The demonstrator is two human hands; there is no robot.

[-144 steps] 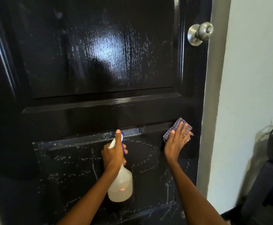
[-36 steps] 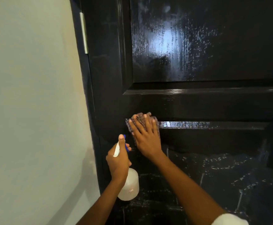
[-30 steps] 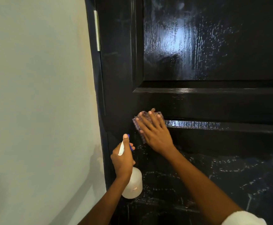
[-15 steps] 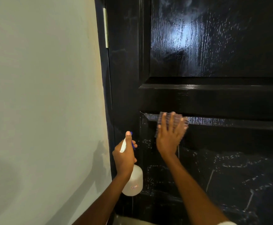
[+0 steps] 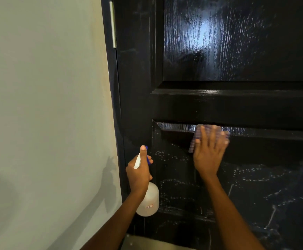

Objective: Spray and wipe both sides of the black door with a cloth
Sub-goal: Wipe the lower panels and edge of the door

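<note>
Head view: pale wall [image 5: 44, 105] fills the left, meeting the glossy black door [image 5: 237, 51], streaked with wet droplets, a hinge [image 5: 113, 24] at its edge. Right hand [image 5: 208, 152], fingers straight, presses the checked cloth [image 5: 208, 130] against the lower panel's top ledge. Left hand [image 5: 140, 174] grips the spray bottle [image 5: 149, 201] just beside the door.
</note>
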